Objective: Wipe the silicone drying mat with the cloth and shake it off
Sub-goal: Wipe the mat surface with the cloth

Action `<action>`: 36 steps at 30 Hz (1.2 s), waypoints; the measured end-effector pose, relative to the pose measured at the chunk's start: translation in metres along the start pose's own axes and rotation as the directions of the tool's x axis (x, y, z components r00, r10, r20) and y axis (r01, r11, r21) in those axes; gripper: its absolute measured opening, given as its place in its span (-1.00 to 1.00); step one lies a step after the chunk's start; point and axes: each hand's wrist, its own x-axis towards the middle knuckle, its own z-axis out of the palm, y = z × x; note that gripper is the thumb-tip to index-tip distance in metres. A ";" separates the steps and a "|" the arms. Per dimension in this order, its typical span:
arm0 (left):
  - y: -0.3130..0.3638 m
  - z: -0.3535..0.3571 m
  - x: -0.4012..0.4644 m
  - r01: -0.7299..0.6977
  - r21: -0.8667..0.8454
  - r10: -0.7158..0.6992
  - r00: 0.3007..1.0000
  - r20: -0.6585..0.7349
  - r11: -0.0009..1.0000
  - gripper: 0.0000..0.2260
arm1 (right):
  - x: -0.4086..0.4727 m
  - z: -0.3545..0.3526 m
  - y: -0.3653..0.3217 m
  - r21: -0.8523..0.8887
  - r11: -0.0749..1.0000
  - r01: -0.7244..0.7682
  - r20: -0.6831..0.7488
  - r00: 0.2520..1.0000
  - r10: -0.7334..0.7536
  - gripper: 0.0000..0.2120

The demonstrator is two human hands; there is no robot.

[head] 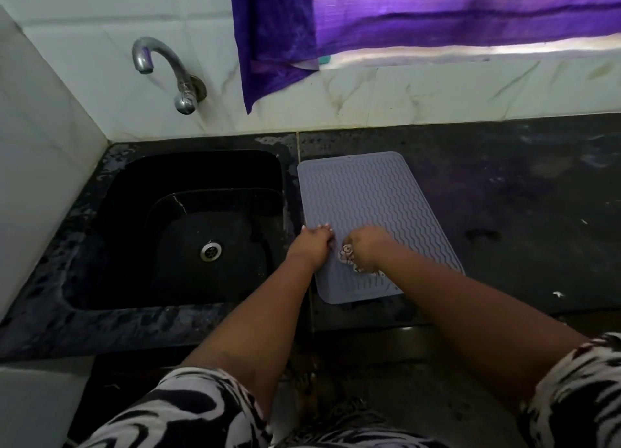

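Wiping is in progress, shake-off not yet done. The silicone drying mat (369,205) lies flat on the dark counter (521,195), just right of the sink (201,219). Right hand (364,246) is curled round the patterned cloth (349,258), pressing it on the mat's near-left part. Left hand (314,242) rests w/ fingers on the mat's left edge (prob. steadying it). Far half looks unwiped, tho can't tell for sure.

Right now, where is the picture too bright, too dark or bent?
Head view: daylight glares under the purple curtain; the black sink loses detail in darkness; the wide lens bends the wall tiles; the cloth under the right hand looks blurred.
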 end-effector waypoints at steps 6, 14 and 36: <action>0.002 -0.002 0.000 0.002 0.162 -0.025 0.990 0.142 0.987 -0.53 | -0.017 0.013 -0.006 0.038 0.999 -0.007 0.112 0.994 0.003 -0.52; 0.005 0.006 -0.027 -0.011 0.047 0.012 1.000 -0.028 0.999 -0.55 | -0.024 -0.016 0.013 0.310 0.949 -0.052 -0.077 0.994 0.079 -0.54; 0.031 0.012 -0.044 0.074 0.027 -0.075 0.996 0.045 0.997 -0.49 | -0.048 0.011 0.021 0.314 0.947 -0.070 -0.041 0.995 0.087 -0.64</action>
